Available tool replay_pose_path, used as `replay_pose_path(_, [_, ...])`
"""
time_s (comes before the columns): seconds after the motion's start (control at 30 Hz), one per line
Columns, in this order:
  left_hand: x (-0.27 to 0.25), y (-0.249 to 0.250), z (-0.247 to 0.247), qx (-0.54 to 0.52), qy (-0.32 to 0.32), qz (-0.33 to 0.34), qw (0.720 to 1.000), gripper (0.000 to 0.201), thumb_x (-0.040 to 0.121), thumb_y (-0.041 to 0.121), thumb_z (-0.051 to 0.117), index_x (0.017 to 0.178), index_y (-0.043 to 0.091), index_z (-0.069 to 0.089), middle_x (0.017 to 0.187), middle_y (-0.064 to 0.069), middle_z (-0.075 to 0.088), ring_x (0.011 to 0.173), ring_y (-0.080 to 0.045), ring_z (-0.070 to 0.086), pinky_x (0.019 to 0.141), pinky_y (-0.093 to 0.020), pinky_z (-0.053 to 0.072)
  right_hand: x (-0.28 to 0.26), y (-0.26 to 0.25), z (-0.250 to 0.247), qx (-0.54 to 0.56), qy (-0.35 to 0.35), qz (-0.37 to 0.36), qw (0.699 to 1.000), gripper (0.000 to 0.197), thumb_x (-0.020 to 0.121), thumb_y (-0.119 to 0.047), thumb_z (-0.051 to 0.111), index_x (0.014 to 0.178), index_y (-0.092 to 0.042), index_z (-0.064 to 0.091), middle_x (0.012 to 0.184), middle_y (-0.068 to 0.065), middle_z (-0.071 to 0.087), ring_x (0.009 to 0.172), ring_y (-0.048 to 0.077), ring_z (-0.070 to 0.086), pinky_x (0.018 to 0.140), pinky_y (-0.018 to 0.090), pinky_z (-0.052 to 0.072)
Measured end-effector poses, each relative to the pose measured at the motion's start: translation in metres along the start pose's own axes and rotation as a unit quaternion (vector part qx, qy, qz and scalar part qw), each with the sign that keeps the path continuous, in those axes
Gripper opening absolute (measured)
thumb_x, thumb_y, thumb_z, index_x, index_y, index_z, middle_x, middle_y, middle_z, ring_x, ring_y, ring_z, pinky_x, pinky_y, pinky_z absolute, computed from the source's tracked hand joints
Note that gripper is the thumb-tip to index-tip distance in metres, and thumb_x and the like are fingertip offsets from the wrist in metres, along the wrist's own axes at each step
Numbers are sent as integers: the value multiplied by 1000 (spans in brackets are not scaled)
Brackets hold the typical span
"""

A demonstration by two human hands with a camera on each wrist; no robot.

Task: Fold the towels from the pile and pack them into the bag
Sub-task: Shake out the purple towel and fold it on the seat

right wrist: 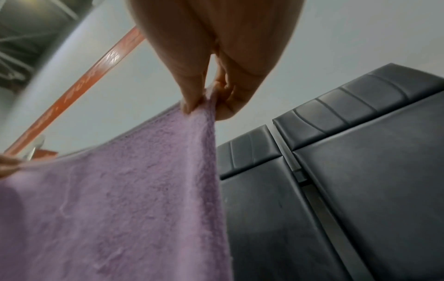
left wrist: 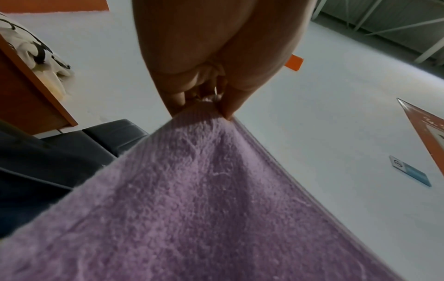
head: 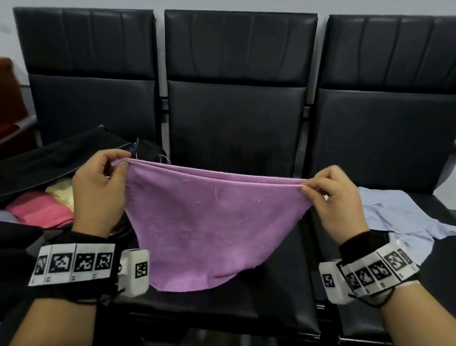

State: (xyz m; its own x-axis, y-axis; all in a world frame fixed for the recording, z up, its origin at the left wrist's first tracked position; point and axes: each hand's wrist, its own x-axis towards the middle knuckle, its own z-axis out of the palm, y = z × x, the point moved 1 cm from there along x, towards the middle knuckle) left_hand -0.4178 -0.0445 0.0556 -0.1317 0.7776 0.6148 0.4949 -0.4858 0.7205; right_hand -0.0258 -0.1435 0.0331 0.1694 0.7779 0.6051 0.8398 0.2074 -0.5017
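The left hand (head: pixel 98 185) and the right hand (head: pixel 332 203) each pinch an upper corner of the purple towel (head: pixel 200 221), doubled along its top edge. It hangs over the middle seat (head: pixel 278 294). The open bag (head: pixel 20 170), on the left, holds folded towels (head: pixel 41 210). A pale blue cloth (head: pixel 404 220) lies on the right.

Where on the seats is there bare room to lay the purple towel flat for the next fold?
The middle seat under the purple towel looks bare, bordered by the open bag on the left and the light blue cloth on the right seat. Both side seats are crowded. The left hand and right hand each pinch a top corner.
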Motion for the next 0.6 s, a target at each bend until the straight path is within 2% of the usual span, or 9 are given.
replay_pose_path(0.1, [5, -3, -3, 14, -5, -12, 1000, 18, 92, 11, 58, 103, 18, 70, 96, 4, 69, 92, -15, 65, 90, -37, 54, 8, -3, -7, 19, 17, 22, 999, 4, 85, -7, 73, 84, -11, 75, 95, 0, 57, 83, 11, 54, 76, 5, 39])
replay_pose_path(0.17, [5, -3, -5, 22, -15, -17, 1000, 18, 93, 10, 59, 103, 18, 71, 96, 3, 70, 92, -16, 65, 90, -40, 54, 10, -4, -12, 41, 6, 36, 998, 10, 85, -7, 73, 82, -16, 73, 89, -3, 65, 82, 11, 61, 75, 8, 43])
replay_pose_path(0.27, [4, 0, -7, 34, -24, -16, 999, 18, 93, 11, 59, 102, 22, 70, 95, 4, 70, 90, -8, 62, 89, -37, 52, 6, -5, -18, 80, 5, 81, 994, 16, 85, -10, 74, 82, -25, 70, 81, -11, 68, 77, 3, 63, 72, 12, 48])
replay_pose_path(0.37, [0, 5, -11, 30, -36, -5, 999, 19, 94, 9, 58, 103, 22, 70, 95, 7, 68, 93, -12, 64, 91, -40, 53, 1, -9, -23, 129, 42, 93, 986, 19, 81, -7, 77, 82, -24, 71, 79, -12, 69, 73, -4, 61, 69, 7, 46])
replay_pose_path(0.47, [-3, 12, -16, 25, -39, 3, 999, 19, 95, 10, 57, 103, 22, 69, 95, 10, 67, 94, -13, 64, 90, -39, 53, 0, -12, -31, 134, 58, 90, 985, 22, 81, -7, 77, 96, -23, 73, 82, -13, 68, 76, -6, 61, 71, 5, 44])
replay_pose_path(0.53, [-2, 17, -20, 21, -40, 10, 999, 18, 95, 11, 57, 104, 24, 68, 94, 14, 66, 94, -10, 64, 88, -33, 52, 1, -15, -37, 107, 47, 74, 990, 19, 83, -9, 76, 96, -24, 74, 85, -15, 68, 81, -3, 62, 73, 5, 45])
replay_pose_path(0.6, [2, 20, -23, 22, -42, 29, 998, 19, 95, 13, 58, 103, 27, 67, 93, 19, 66, 91, -5, 62, 83, -24, 50, 5, -17, -40, 92, 44, 70, 992, 16, 85, -12, 73, 87, -28, 72, 85, -15, 68, 82, 1, 63, 73, 8, 46])
